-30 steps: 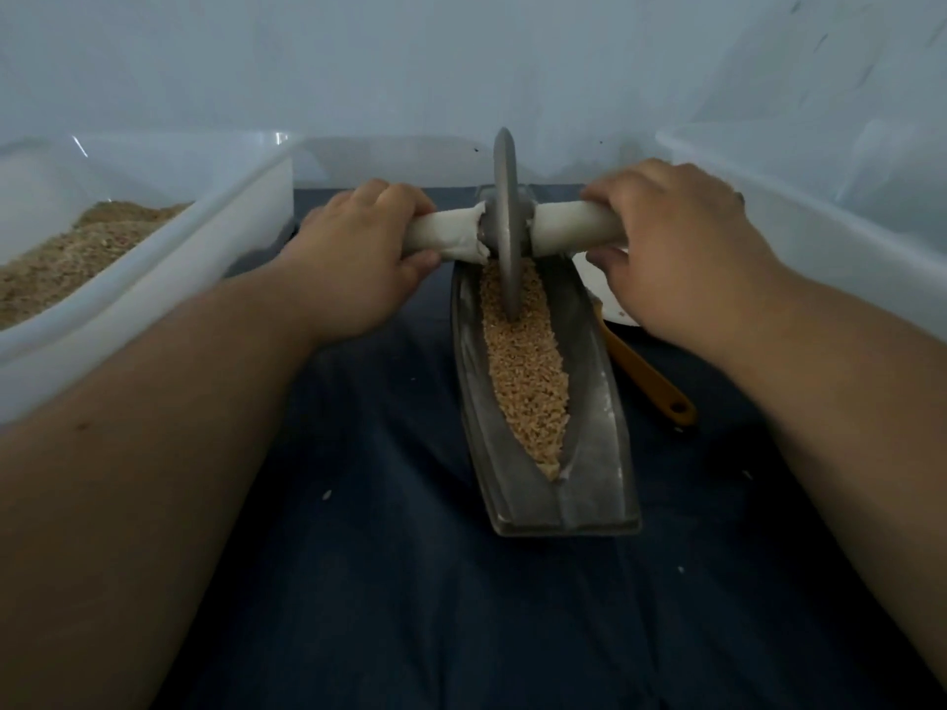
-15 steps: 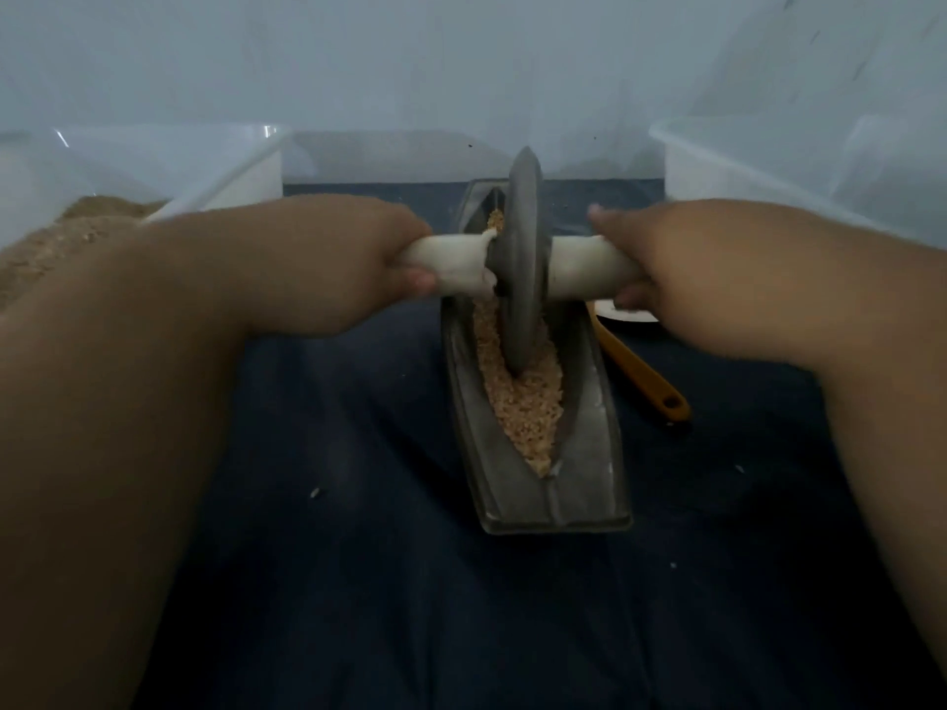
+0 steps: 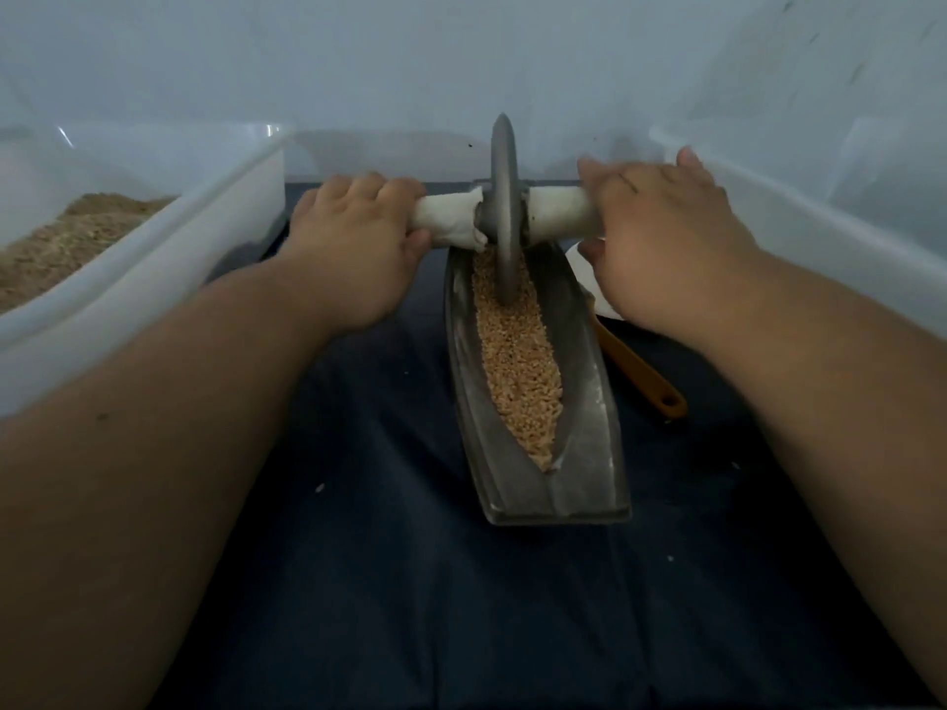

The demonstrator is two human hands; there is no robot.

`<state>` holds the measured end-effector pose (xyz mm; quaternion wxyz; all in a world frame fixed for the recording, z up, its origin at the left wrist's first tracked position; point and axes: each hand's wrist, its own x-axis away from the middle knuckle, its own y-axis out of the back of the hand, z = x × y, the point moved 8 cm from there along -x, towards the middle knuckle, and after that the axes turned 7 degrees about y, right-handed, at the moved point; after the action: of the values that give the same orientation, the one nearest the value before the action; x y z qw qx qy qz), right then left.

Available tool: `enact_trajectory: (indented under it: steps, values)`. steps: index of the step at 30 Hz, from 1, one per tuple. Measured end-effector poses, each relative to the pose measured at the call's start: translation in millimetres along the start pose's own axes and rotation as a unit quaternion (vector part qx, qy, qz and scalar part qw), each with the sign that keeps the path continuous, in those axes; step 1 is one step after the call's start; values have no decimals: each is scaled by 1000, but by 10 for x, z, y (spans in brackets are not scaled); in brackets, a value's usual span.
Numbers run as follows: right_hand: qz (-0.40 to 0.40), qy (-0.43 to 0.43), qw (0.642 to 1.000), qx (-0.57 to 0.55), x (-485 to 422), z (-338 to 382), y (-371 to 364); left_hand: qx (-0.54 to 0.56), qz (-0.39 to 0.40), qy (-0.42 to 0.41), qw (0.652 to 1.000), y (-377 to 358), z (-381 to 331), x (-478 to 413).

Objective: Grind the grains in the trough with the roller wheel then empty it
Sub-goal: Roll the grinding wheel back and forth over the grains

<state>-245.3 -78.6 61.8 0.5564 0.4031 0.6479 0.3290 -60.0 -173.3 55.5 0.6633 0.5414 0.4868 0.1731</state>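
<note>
A grey boat-shaped metal trough lies lengthwise on a dark blue cloth, filled with tan grains. The grey roller wheel stands upright in the grains at the trough's far end. Its axle is wrapped in white cloth on both sides. My left hand grips the left handle. My right hand lies over the right handle, its fingers curled over the top, thumb underneath.
A translucent bin with tan ground grain stands at the left. A second translucent bin stands at the right. An orange-handled scoop lies right of the trough beside a white dish. A white wall is behind.
The wheel rolled toward me to the trough's middle half a second ago, and has now gone back to the far end. Both hands moved away with it.
</note>
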Motion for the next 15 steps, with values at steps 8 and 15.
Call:
enact_trajectory:
  steps: [8,15]
  values:
    - [222,70,973,-13,379,109,457,17,274,-48,960,326,-165,398]
    - [88,55,991,-88,255,89,164,47,167,-6,985,206,-92,193]
